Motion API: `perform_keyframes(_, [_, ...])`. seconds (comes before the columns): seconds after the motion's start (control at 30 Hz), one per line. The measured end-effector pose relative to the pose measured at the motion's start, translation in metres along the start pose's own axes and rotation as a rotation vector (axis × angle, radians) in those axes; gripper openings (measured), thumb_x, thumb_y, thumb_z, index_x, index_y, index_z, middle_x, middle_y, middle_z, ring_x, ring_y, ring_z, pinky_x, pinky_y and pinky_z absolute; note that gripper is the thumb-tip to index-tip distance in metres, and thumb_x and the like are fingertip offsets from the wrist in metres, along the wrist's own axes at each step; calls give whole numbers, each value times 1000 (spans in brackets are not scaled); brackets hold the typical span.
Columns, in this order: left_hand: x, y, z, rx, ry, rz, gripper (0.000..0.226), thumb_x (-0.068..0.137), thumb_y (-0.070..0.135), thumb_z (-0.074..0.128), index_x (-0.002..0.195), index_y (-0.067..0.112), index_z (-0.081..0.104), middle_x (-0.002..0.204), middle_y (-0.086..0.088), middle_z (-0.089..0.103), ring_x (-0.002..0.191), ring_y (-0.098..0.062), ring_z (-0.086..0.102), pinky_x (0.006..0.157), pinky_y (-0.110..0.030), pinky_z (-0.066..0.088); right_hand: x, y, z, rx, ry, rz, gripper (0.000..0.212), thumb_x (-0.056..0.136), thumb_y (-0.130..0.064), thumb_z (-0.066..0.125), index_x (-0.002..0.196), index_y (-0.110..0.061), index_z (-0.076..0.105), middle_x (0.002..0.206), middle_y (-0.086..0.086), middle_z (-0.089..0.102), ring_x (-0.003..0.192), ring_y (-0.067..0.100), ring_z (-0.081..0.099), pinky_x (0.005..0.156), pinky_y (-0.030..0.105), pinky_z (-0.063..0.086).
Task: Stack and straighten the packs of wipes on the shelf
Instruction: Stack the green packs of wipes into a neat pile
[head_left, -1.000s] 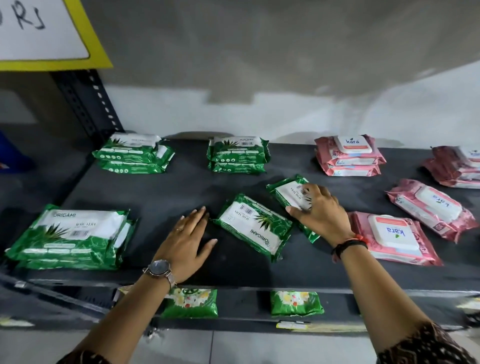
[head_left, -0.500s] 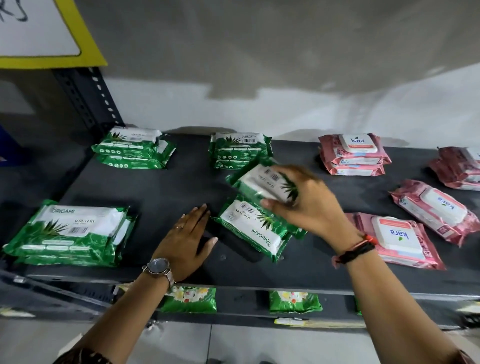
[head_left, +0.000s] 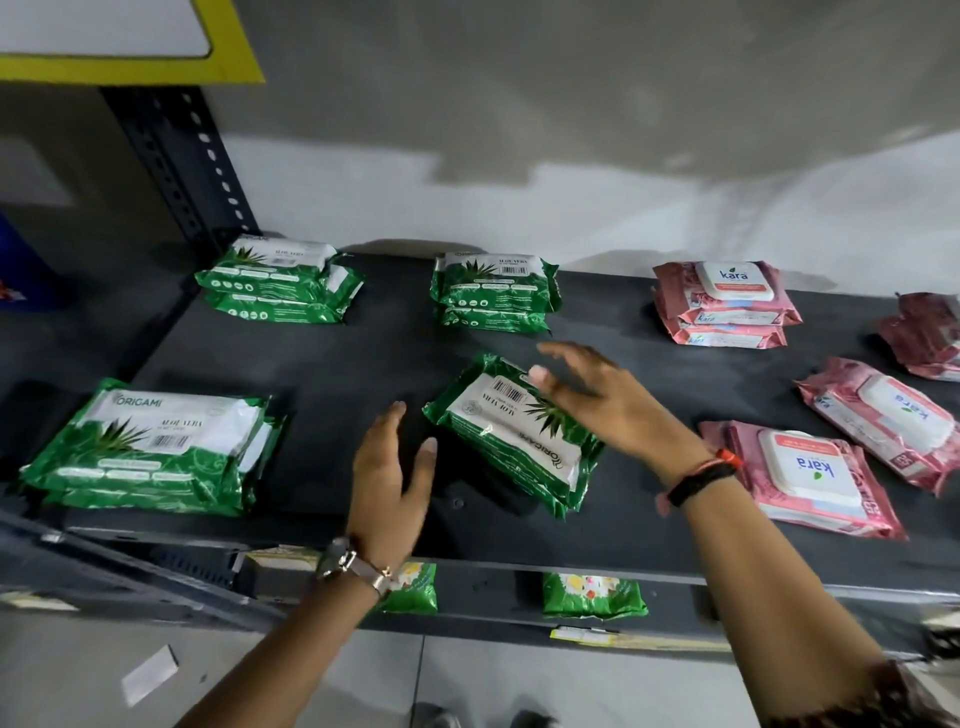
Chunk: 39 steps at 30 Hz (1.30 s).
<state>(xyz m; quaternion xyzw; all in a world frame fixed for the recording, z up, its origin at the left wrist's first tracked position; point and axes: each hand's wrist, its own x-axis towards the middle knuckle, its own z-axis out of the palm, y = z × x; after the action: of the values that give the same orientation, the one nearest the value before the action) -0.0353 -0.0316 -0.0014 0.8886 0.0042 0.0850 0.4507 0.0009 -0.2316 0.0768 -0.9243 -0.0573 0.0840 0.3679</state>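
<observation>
Holding your right hand (head_left: 608, 410) with fingers spread over the green pack (head_left: 511, 436) in the middle of the shelf (head_left: 322, 364), your left hand (head_left: 387, 467) waits open beside it; the pack looks soft and slippery, so squeeze its two long sides

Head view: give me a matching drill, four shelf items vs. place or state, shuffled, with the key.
Items:
1. centre green stack
2. front-left green stack
3. back pink stack
4. left hand

States:
A. squared up, near the shelf's front-left corner
B. open, beside a stack
C. skewed, under the right hand
D. back row, lid label upright

Pairs: 1-C, 2-A, 3-D, 4-B
</observation>
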Motion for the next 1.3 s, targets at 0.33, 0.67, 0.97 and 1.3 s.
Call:
perform_keyframes(0.33, [15, 46, 40, -785, -97, -588, 85, 49, 55, 72, 119, 17, 41, 134, -13, 43, 117, -27, 48, 100, -45, 39, -5, 15, 10, 141, -117, 237, 48, 91, -44, 37, 122, -10, 51, 125, 2, 55, 121, 20, 48, 100, 25, 31])
perform_keyframes(0.67, [19, 61, 21, -427, -423, -434, 62, 85, 40, 52, 135, 14, 26, 143, -1, 33, 127, -15, 29, 96, -21, 26, -1, 18, 7, 29, 97, 162, 57, 89, -48, 37, 133, -12, 36, 139, 18, 44, 125, 31, 44, 103, 36, 34])
perform_keyframes(0.97, [44, 50, 8, -319, -637, -409, 83, 76, 33, 68, 139, 8, 19, 149, -9, 24, 133, -21, 26, 107, -33, 22, 9, 31, 16, 189, 58, 126, 43, 88, -45, 42, 121, -18, 45, 113, 16, 64, 101, 26, 60, 81, 33, 43])
perform_keyframes(1.3, [0, 41, 20, -436, -81, -471, 71, 76, 37, 65, 134, 16, 30, 142, -9, 29, 126, -28, 34, 105, -39, 31, 7, 32, 6, 325, 123, 246, 46, 87, -52, 38, 117, -21, 53, 128, 7, 55, 116, 22, 50, 93, 29, 34])
